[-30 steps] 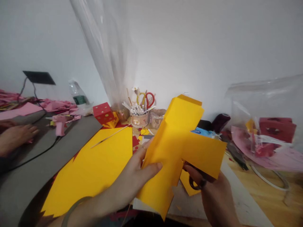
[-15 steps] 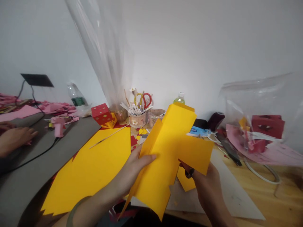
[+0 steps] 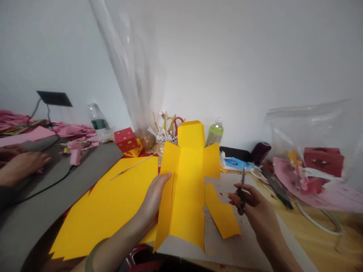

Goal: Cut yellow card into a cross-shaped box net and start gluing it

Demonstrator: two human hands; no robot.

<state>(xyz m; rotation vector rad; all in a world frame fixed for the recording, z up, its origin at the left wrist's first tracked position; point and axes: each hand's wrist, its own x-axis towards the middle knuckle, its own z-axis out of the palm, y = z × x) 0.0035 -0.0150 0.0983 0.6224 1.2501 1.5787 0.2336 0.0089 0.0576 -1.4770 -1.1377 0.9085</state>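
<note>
My left hand (image 3: 155,192) grips the left flap of a yellow paper box cutout (image 3: 189,189), thumb on the near face and fingers hidden behind. The cutout is tilted up, with folded flaps at its top and on both sides. Apart from it, on the right, my right hand (image 3: 252,202) holds small dark scissors (image 3: 242,194), blades pointing up. Between the cutout and my right hand, a loose yellow paper piece (image 3: 222,215) lies on a grey board (image 3: 246,249).
Yellow sheets (image 3: 107,211) lie at left with a thin stick (image 3: 132,166) on top. Behind stand a red patterned box (image 3: 125,140), a cup of sticks and a green-drink bottle (image 3: 215,132). A pink glue gun (image 3: 75,153) and another person's hand (image 3: 27,166) are far left.
The scissors have come away from the cutout to the right. The cutout has turned more upright and shifted left, and the loose yellow piece shows more fully.
</note>
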